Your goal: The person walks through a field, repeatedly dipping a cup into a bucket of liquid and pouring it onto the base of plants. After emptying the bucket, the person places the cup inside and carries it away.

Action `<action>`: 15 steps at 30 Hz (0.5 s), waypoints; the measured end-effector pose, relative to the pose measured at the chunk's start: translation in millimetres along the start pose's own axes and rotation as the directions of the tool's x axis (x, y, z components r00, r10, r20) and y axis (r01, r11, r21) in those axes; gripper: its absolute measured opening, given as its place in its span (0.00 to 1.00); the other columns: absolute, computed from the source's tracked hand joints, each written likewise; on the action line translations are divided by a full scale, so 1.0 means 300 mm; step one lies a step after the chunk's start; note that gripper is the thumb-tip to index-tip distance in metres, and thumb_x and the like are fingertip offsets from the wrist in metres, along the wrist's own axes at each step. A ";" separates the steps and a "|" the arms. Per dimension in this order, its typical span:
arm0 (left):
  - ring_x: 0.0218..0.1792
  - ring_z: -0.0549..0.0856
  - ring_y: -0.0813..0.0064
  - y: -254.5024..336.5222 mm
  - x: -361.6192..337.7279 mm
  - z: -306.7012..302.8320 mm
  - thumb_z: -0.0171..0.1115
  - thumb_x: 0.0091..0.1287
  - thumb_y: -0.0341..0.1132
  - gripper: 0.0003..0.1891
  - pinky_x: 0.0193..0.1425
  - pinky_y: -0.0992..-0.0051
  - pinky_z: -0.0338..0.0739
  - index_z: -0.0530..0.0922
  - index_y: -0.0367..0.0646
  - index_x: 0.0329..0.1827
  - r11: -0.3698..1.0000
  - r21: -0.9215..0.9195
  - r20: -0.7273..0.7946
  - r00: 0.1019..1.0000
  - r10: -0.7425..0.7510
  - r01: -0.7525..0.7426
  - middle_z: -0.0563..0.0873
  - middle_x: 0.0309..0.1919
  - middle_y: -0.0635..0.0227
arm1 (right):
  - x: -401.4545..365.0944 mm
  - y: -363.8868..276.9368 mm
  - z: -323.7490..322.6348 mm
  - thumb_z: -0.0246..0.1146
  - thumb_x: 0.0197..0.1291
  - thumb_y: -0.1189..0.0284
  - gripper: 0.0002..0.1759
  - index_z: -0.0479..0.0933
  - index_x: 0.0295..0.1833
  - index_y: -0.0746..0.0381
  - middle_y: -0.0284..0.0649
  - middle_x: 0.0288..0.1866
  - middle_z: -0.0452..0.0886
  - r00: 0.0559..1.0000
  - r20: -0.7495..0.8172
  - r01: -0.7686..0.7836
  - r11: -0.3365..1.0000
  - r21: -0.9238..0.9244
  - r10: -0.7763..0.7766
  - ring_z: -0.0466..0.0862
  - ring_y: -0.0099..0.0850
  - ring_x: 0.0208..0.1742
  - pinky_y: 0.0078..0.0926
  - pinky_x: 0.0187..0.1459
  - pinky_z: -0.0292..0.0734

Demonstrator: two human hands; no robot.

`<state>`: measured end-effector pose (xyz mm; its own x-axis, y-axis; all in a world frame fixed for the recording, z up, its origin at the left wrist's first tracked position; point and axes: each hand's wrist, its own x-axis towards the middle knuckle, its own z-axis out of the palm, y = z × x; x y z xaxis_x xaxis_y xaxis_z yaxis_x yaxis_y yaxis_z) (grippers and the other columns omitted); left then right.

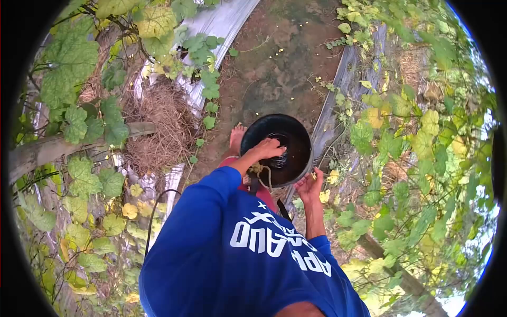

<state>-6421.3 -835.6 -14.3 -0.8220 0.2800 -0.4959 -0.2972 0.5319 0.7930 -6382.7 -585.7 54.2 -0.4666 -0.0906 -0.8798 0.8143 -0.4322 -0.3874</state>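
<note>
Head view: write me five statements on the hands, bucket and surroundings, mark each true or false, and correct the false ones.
1. The left hand reaches inside the round black bucket. True.
2. The right hand is inside it too. False: it is outside, beside the rim.
3. The blue fabric shirt bears white lettering. True.
4. The foot beside the bucket is shod. False: it is bare.
5. Green and yellow leafy plants line the brown earth path on both sides. True.
</note>
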 end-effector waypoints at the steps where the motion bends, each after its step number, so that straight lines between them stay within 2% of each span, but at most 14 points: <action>1: 0.49 0.85 0.49 -0.026 0.023 -0.002 0.56 0.64 0.54 0.28 0.54 0.57 0.79 0.82 0.33 0.48 0.999 -0.038 0.005 1.000 -0.008 0.009 0.85 0.46 0.42 | -0.009 -0.031 0.068 0.61 0.52 0.40 0.34 0.76 0.43 0.62 0.36 0.32 0.76 0.999 0.032 -0.006 0.999 -0.046 0.008 0.76 0.31 0.33 0.31 0.39 0.74; 3: 0.49 0.86 0.56 -0.083 0.078 -0.023 0.58 0.60 0.55 0.29 0.48 0.61 0.82 0.83 0.34 0.47 0.931 -0.233 0.207 0.950 -0.234 0.280 0.86 0.48 0.48 | -0.021 -0.100 0.196 0.60 0.53 0.39 0.34 0.75 0.44 0.63 0.36 0.34 0.77 1.000 -0.003 -0.028 0.994 -0.109 0.028 0.77 0.32 0.35 0.32 0.42 0.75; 5: 0.50 0.86 0.62 -0.150 0.100 -0.047 0.60 0.57 0.55 0.30 0.42 0.65 0.84 0.83 0.36 0.50 0.856 -0.401 0.234 0.940 -0.248 0.326 0.85 0.50 0.55 | -0.039 -0.151 0.320 0.57 0.58 0.41 0.32 0.76 0.45 0.63 0.34 0.30 0.78 0.999 0.029 -0.008 0.987 -0.158 0.013 0.77 0.28 0.32 0.27 0.35 0.74; 6: 0.48 0.85 0.63 -0.163 0.116 -0.062 0.60 0.58 0.53 0.27 0.39 0.66 0.85 0.82 0.41 0.52 0.804 -0.409 0.238 0.901 -0.363 0.432 0.85 0.51 0.60 | -0.028 -0.174 0.345 0.56 0.60 0.42 0.32 0.77 0.46 0.64 0.36 0.34 0.81 0.997 0.065 -0.030 0.986 -0.165 0.041 0.79 0.28 0.35 0.26 0.39 0.76; 7: 0.48 0.85 0.63 -0.273 0.157 -0.016 0.60 0.58 0.53 0.27 0.39 0.66 0.85 0.82 0.41 0.52 0.794 -0.422 0.247 0.898 -0.364 0.438 0.85 0.51 0.60 | -0.024 -0.195 0.380 0.56 0.60 0.42 0.32 0.77 0.46 0.64 0.36 0.34 0.81 0.997 0.053 -0.040 0.983 -0.178 0.050 0.79 0.28 0.35 0.26 0.39 0.76; 8: 0.44 0.85 0.66 -0.446 0.217 0.084 0.61 0.59 0.55 0.28 0.35 0.66 0.84 0.82 0.42 0.53 0.935 -0.336 0.031 0.993 -0.112 0.116 0.84 0.47 0.62 | -0.022 -0.212 0.423 0.56 0.60 0.43 0.31 0.78 0.46 0.63 0.35 0.34 0.81 0.995 0.088 -0.038 0.980 -0.195 0.056 0.79 0.28 0.35 0.26 0.41 0.75; 9: 0.40 0.84 0.68 -0.537 0.255 0.147 0.62 0.59 0.57 0.28 0.31 0.66 0.83 0.81 0.43 0.53 0.964 -0.171 -0.150 0.972 0.179 -0.204 0.83 0.43 0.64 | -0.024 -0.223 0.469 0.55 0.61 0.44 0.30 0.78 0.46 0.63 0.34 0.34 0.81 0.990 0.124 -0.035 0.977 -0.209 0.062 0.79 0.27 0.35 0.26 0.42 0.75; 10: 0.40 0.84 0.68 -0.490 0.244 0.081 0.62 0.59 0.57 0.28 0.31 0.66 0.83 0.81 0.43 0.53 0.964 -0.180 -0.151 0.973 0.172 -0.198 0.83 0.43 0.64 | -0.027 -0.228 0.519 0.56 0.62 0.45 0.29 0.78 0.45 0.62 0.33 0.34 0.81 0.993 0.107 -0.030 0.979 -0.201 0.053 0.78 0.26 0.34 0.25 0.42 0.75; 11: 0.40 0.84 0.67 -0.393 0.202 -0.053 0.61 0.60 0.55 0.26 0.33 0.66 0.84 0.81 0.46 0.54 0.896 -0.420 -0.010 0.987 -0.160 0.141 0.83 0.46 0.63 | -0.017 -0.230 0.542 0.56 0.62 0.45 0.29 0.78 0.45 0.62 0.33 0.34 0.81 0.993 0.103 -0.037 0.978 -0.206 0.060 0.78 0.26 0.34 0.25 0.42 0.75; 12: 0.40 0.85 0.65 -0.329 0.178 -0.142 0.60 0.60 0.53 0.24 0.35 0.66 0.85 0.81 0.49 0.54 0.674 -0.577 0.199 0.879 -0.432 0.462 0.84 0.48 0.62 | -0.007 -0.234 0.561 0.56 0.60 0.44 0.30 0.76 0.46 0.63 0.35 0.37 0.80 0.985 0.145 -0.050 0.966 -0.254 0.089 0.79 0.28 0.38 0.28 0.46 0.75; 13: 0.40 0.85 0.65 -0.334 0.184 -0.157 0.60 0.60 0.53 0.24 0.35 0.66 0.85 0.81 0.49 0.54 0.668 -0.582 0.199 0.877 -0.437 0.465 0.84 0.48 0.62 | -0.002 -0.238 0.588 0.57 0.59 0.42 0.32 0.74 0.47 0.63 0.37 0.40 0.79 0.975 0.187 -0.060 0.952 -0.301 0.120 0.79 0.30 0.41 0.30 0.50 0.75; 15: 0.36 0.85 0.68 -0.354 0.190 -0.191 0.60 0.61 0.54 0.24 0.32 0.66 0.84 0.81 0.49 0.54 0.641 -0.576 0.201 0.849 -0.490 0.507 0.84 0.46 0.63 | 0.000 -0.249 0.639 0.56 0.60 0.43 0.32 0.74 0.47 0.63 0.38 0.40 0.79 0.971 0.205 -0.053 0.941 -0.334 0.127 0.79 0.30 0.42 0.29 0.50 0.75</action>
<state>-6464.3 -921.8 -106.3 -0.4544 0.1377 -0.8801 -0.8869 0.0226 0.4614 -6509.6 -725.4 136.0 -0.4203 -0.3265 -0.8466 0.9062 -0.1026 -0.4103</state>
